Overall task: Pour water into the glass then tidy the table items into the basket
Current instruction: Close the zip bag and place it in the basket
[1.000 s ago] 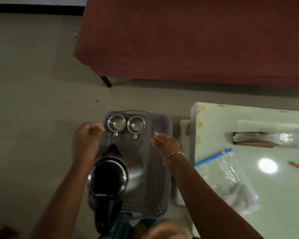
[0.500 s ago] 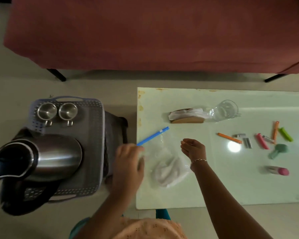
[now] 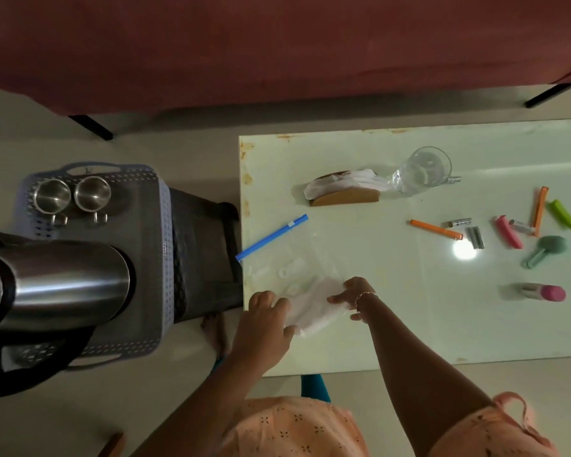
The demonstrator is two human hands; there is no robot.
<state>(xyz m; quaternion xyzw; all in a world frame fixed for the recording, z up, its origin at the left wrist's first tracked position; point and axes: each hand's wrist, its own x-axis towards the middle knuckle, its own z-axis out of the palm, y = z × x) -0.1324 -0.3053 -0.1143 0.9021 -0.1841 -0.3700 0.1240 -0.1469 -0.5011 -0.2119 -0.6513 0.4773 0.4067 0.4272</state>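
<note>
Table point(image 3: 393, 318) bears one glass point(image 3: 426, 169); basket point(image 3: 165, 222) holds two cups point(image 3: 52, 196); left hand point(image 3: 266, 324) and right hand point(image 3: 355, 291) grip one bag point(image 3: 294, 275).

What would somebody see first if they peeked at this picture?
Probably the big shiny kettle, sitting in the grey basket on the left with two little steel cups. Next, the left hand and right hand holding a clear zip bag at the table's near left corner. Bright clips lie scattered on the right.
</note>
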